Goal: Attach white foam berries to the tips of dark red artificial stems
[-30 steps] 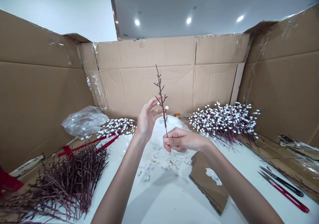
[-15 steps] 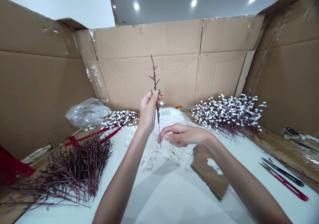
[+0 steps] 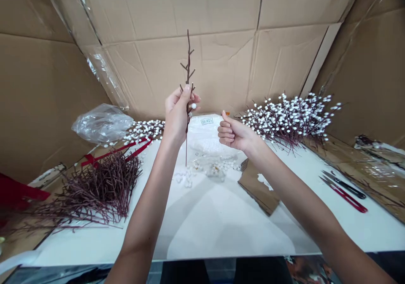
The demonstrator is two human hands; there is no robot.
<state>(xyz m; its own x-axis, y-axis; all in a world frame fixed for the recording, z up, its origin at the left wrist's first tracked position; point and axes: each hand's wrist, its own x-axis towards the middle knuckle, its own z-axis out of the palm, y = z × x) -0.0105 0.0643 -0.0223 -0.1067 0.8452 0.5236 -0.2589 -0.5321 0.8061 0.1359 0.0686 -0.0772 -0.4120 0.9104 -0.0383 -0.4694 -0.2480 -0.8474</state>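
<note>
My left hand (image 3: 179,114) is shut around a thin brown artificial twig (image 3: 188,62), which stands upright with short side shoots. A single white bead (image 3: 193,105) sits on the twig just beside my fingers. My right hand (image 3: 234,132) is to the right of the twig and apart from it, with its fingers curled and nothing in them. Below both hands, loose white beads (image 3: 189,178) lie on the white table (image 3: 221,229), next to a white bag with a ROHS label (image 3: 206,121).
Bare brown twigs (image 3: 101,189) are heaped at left, near a clear plastic bag (image 3: 103,124) and a red strap (image 3: 109,154). White-beaded stems (image 3: 291,121) lie at back right. Red-handled snips (image 3: 344,195) lie at right, by a cardboard piece (image 3: 257,187). Cardboard walls surround the table.
My right hand has let go of the twig's lower end and moved right. My left hand keeps the twig upright. The view has tilted down, showing the table's front edge.
</note>
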